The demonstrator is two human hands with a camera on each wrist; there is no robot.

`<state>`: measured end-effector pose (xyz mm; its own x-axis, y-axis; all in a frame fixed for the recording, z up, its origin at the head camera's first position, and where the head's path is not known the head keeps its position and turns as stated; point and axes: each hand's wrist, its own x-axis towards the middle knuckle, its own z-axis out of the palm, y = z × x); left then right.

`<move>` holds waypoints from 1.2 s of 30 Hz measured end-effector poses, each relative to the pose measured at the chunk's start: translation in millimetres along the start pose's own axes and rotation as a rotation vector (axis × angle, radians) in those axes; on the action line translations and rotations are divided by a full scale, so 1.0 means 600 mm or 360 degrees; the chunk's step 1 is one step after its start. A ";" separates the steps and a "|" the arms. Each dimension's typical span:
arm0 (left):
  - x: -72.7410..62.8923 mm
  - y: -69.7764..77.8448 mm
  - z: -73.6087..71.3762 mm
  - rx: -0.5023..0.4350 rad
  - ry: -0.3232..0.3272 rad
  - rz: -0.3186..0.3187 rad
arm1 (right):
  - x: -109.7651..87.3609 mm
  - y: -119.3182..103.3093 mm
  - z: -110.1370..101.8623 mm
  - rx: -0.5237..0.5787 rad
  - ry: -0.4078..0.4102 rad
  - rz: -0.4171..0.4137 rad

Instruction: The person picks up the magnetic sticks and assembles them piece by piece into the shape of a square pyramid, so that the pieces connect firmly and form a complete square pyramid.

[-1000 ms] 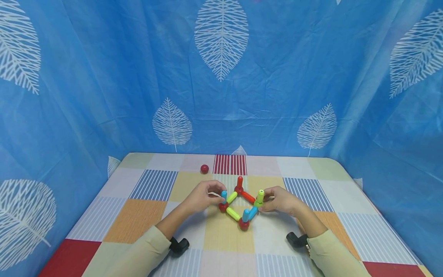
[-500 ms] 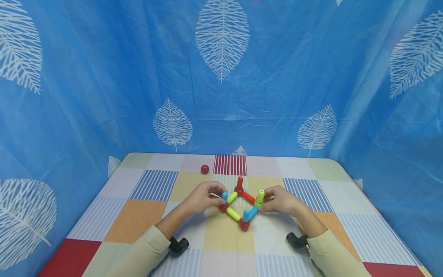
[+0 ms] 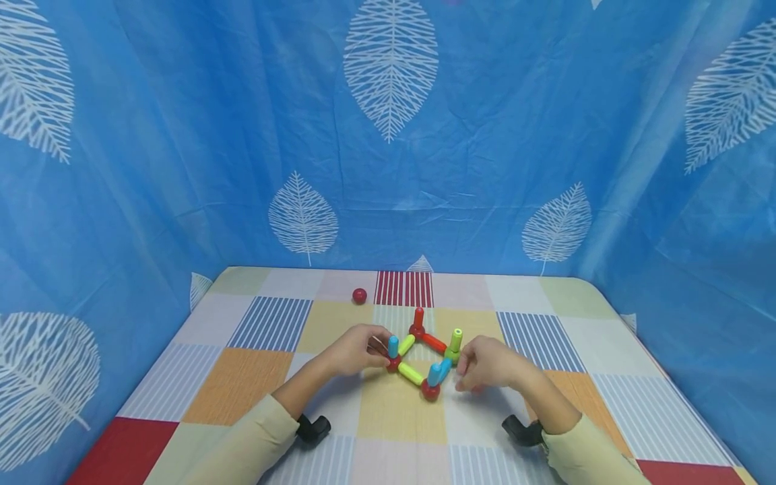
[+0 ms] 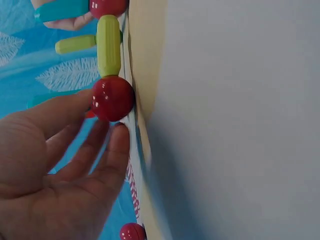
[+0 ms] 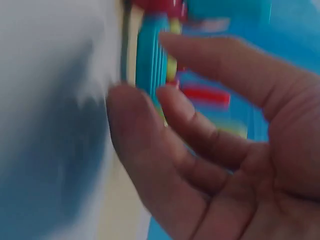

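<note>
A diamond-shaped frame of ball-and-rod toy pieces lies on the table, an upright rod on each corner. My left hand [image 3: 358, 350] is at its left corner, thumb and fingertips around the red ball [image 4: 113, 98] under a blue upright rod [image 3: 393, 346]. From that ball a yellow-green rod [image 3: 411, 374] runs to the near red ball [image 3: 430, 390]. Just right of the frame hovers my right hand [image 3: 490, 362], its fingers loosely curved with nothing between them. It is close to the blue side rod [image 5: 151, 60] and the green ball [image 3: 451, 357], apparently apart from both.
A loose red ball [image 3: 360, 296] lies near the back of the patchwork-covered table [image 3: 400, 424]. Blue leaf-print curtains [image 3: 388, 188] surround the table at the back and sides. Red rods [image 3: 434, 343] form part of the frame's far side.
My right hand has let go of the green corner and come nearer and lower. My left fingers have shifted from beside the blue upright rod down to the red ball. The near corner has moved slightly right.
</note>
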<state>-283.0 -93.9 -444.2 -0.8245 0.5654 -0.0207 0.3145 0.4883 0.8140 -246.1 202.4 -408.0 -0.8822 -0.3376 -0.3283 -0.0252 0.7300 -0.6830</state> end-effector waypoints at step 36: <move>0.016 -0.013 -0.003 0.0046 0.0310 -0.0266 | 0.105 0.009 0.025 0.0235 0.0182 -0.0344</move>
<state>-294.1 -93.8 -449.9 -0.9404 0.3378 -0.0390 0.1773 0.5848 0.7916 -294.4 176.1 -442.2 -0.9114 -0.4005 -0.0948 -0.1570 0.5512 -0.8195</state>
